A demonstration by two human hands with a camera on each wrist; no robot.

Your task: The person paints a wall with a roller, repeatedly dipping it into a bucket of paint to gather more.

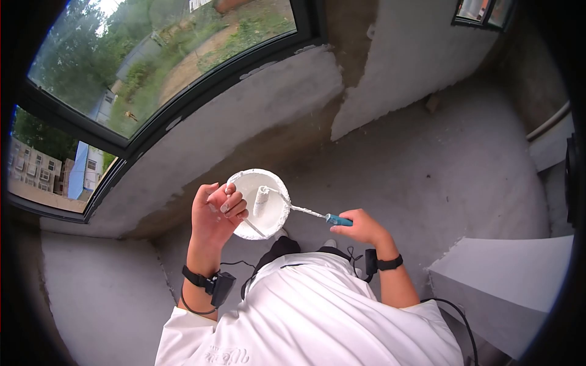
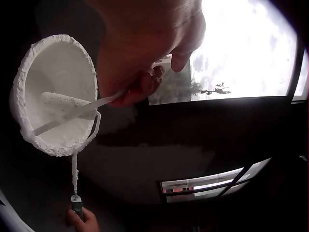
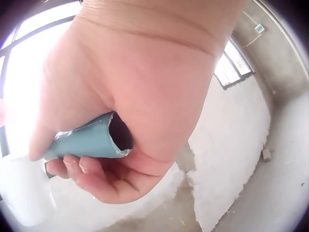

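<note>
A white bucket [image 1: 282, 183], its rim crusted with paint, hangs in front of the body in the head view. My left hand [image 1: 218, 210] grips its pale strap-like handle [image 2: 79, 112] with curled fingers; white smears mark the fingers. Inside the bucket lies a paint roller [image 1: 261, 204], its white sleeve against the inner wall. The roller's paint-coated rod passes over the rim towards my right hand [image 1: 364, 227]. That hand holds the teal roller grip [image 3: 87, 140], fingers and thumb wrapped around it, and the hollow end of the grip shows near the palm.
A dark-framed window [image 1: 165, 131] runs along the left wall, above patchy white and bare brown plaster [image 1: 351, 67]. Grey floor [image 1: 415, 177] stretches to the right. A pale boxy block [image 1: 500, 274] stands at the lower right. A small chunk [image 1: 433, 104] lies by the far wall.
</note>
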